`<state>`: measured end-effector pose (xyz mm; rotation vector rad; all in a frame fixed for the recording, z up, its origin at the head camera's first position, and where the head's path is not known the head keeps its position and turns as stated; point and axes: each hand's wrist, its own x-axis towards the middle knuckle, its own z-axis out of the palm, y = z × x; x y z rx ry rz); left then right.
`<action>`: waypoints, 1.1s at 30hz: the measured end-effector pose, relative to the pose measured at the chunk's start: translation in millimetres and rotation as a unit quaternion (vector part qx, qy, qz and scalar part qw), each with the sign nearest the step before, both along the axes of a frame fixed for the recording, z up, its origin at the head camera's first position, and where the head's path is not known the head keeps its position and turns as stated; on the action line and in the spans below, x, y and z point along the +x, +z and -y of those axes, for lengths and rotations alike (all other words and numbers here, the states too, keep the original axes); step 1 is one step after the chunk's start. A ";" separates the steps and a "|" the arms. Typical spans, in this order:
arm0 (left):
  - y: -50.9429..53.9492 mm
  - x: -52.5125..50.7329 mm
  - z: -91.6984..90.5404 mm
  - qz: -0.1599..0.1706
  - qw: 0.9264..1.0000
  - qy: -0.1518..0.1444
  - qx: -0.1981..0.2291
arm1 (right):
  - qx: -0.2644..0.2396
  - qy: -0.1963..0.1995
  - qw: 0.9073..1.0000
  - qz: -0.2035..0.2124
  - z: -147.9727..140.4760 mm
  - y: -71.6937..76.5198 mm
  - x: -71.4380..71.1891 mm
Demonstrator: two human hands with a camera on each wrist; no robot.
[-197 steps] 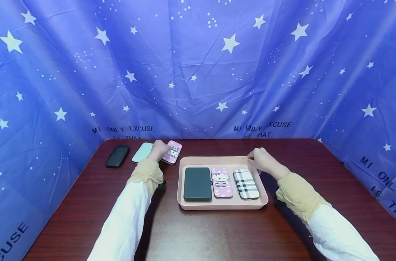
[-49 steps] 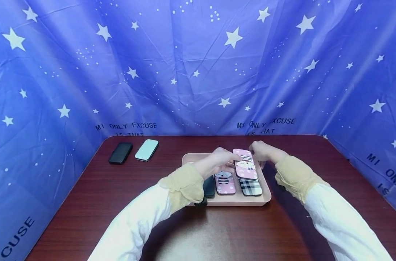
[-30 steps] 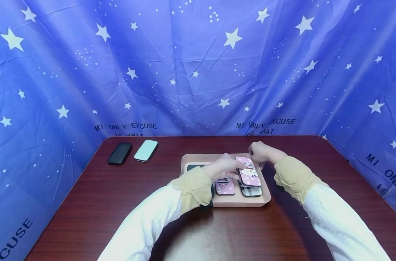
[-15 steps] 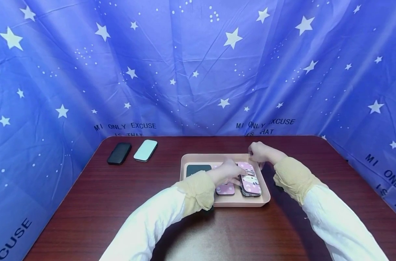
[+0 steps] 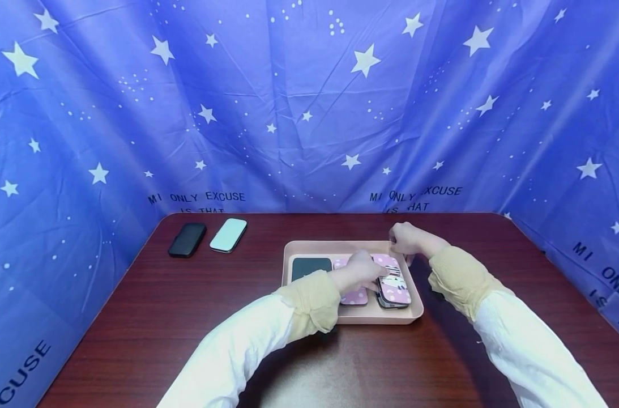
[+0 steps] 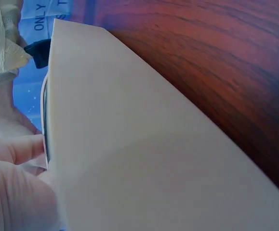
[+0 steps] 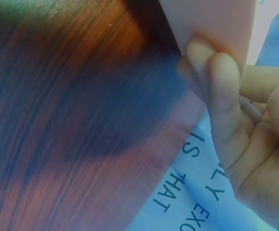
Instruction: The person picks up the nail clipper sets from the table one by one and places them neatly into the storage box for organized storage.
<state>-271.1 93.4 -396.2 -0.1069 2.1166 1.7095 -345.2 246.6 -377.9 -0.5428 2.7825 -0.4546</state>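
Centrally, L hand (image 5: 361, 268), fingers curled, pinches pink case (image 5: 396, 292) atop another case (image 5: 392, 306), 3 o'clock in tray (image 5: 378, 319); R hand (image 5: 407, 238) grips tray rim, approx 2 o'clock; black case (image 5: 187, 240) & mint case (image 5: 229, 235), approx 10 o'clock

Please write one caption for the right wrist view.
Right hand pinching the pink tray on the brown tabletop.

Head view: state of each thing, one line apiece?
Tray: right side up on table, far right corner pinched by right hand.
Right pink case: closed, atop another case, held by left hand.
Lower case: mostly covered.
Middle pink case: flat in tray, partly hidden.
Dark green case: in tray, partly hidden.
Black case: closed, on table.
Mint case: closed, on table.
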 end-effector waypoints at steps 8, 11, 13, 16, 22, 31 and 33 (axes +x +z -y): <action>2.1 -1.1 -2.2 -0.050 0.994 -0.019 -0.098 | 0.004 0.007 1.000 -0.017 -0.5 -1.3 0.2; 5.7 0.6 -0.2 -0.088 0.983 -0.049 -0.151 | 0.001 0.003 1.000 -0.014 -1.3 -0.8 0.3; 8.3 1.9 1.2 -0.112 0.973 -0.067 -0.192 | -0.003 0.003 1.000 -0.014 -1.7 -0.2 0.6; 11.6 3.5 2.6 -0.129 0.959 -0.083 -0.237 | -0.005 0.004 1.000 -0.015 -1.5 -0.3 0.9; 11.3 1.6 4.7 -0.115 0.957 -0.093 -0.248 | -0.002 0.005 1.000 -0.012 -1.7 -0.2 0.6; 6.2 -1.2 6.8 -0.113 0.951 -0.122 -0.261 | 0.001 0.003 1.000 -0.014 -2.9 -4.2 -2.4; 5.7 -1.0 6.7 -0.110 0.950 -0.125 -0.266 | 0.003 0.006 1.000 -0.017 -2.6 -5.0 -2.6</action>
